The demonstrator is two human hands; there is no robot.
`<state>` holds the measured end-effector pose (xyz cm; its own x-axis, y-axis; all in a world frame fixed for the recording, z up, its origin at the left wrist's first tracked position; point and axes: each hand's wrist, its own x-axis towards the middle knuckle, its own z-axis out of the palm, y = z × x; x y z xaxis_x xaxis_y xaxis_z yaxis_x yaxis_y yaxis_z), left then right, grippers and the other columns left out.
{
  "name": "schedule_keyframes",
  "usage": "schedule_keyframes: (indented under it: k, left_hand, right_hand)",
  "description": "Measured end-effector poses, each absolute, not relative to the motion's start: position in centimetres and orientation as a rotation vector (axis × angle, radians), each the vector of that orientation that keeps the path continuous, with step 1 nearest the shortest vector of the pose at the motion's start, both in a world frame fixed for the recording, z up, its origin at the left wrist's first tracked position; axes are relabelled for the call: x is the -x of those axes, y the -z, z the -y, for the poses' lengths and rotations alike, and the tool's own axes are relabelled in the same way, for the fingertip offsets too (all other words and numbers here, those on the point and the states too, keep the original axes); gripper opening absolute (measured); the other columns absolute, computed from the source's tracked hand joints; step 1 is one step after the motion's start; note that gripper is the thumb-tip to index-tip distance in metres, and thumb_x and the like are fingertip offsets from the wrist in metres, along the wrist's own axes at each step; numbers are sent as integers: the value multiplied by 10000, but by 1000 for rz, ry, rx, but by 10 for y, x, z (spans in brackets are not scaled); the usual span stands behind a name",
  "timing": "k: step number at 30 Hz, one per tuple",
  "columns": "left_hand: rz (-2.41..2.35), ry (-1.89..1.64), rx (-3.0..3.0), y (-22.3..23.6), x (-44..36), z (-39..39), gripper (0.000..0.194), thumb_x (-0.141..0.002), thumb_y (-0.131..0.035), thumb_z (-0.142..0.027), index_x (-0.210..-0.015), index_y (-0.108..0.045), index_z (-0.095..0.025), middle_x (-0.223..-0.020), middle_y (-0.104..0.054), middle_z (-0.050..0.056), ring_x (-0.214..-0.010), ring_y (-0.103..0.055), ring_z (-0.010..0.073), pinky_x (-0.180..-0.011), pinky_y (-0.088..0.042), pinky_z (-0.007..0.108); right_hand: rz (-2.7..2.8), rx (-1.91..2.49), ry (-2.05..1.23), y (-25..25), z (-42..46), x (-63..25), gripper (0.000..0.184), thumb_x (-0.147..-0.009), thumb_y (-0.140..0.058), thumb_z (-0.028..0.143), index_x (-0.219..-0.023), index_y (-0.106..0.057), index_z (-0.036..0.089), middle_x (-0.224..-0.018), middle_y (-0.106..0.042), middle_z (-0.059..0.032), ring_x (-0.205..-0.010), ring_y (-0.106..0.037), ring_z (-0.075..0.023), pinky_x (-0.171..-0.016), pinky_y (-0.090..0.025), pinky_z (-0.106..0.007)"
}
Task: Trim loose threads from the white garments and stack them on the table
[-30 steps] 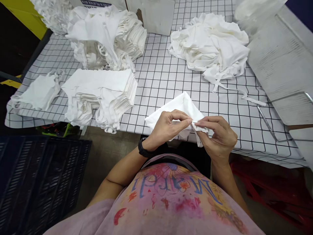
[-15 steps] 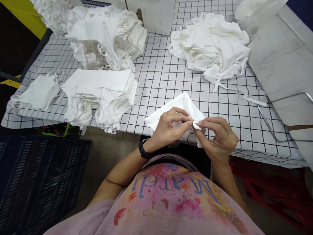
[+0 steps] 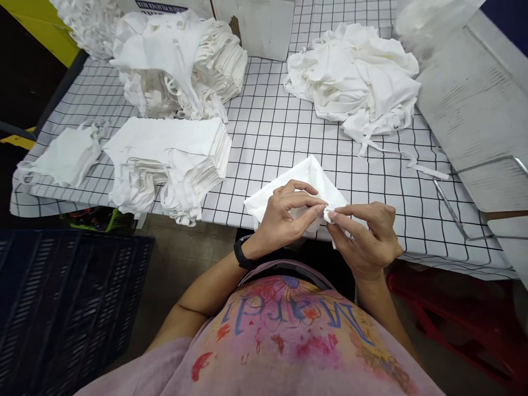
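A white cloth bag (image 3: 303,170) lies at the table's front edge, its near side gathered up between my hands. My left hand (image 3: 289,212) pinches the gathered cloth with thumb and forefinger, its other fingers loosely bent. Close against it on the right, my right hand (image 3: 367,234) grips the same small bunched part between thumb and fingers. The exact fold under the fingertips is partly hidden.
On the left stand a neat stack of white bags (image 3: 165,135), a taller stack (image 3: 181,55) and a smaller pile (image 3: 66,154). A loose heap of white cloth (image 3: 358,77) with a trailing strap lies at the back right. A cardboard box (image 3: 474,110) and wire frame (image 3: 462,220) border the right.
My right hand has shifted slightly and turned, its fingers regripping the bunched cloth. My left hand and the bag stay almost where they were.
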<state>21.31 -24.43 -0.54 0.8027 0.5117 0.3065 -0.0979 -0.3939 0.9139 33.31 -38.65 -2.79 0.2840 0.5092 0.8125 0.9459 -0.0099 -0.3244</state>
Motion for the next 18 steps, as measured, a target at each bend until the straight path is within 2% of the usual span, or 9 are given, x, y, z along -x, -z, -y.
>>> schedule_keyframes:
  k: [11, 18]
  left_hand:
    - [-279, -699, -1887, 9, -213, 243, 115, -944, -703, -263, -902, -805, -230, -845, -795, 49, -1059, -680, 248, -1019, -472, 477]
    - [-285, -678, -1838, 8, -215, 244, 126, -944, -706, -292, -886, -803, -237, -840, -785, 48, -1054, -672, 241, -1015, -506, 455]
  right_hand:
    - [1365, 1630, 699, 35, 390, -332, 319, -801, -832, 111, -1015, -741, 329, -890, -760, 12, -707, -701, -172, -696, -514, -374]
    - [1106, 1618, 353, 36, 386, -327, 262, -825, -792, 125, -1011, -726, 297, -902, -762, -2, -781, -728, -209, -718, -566, -382]
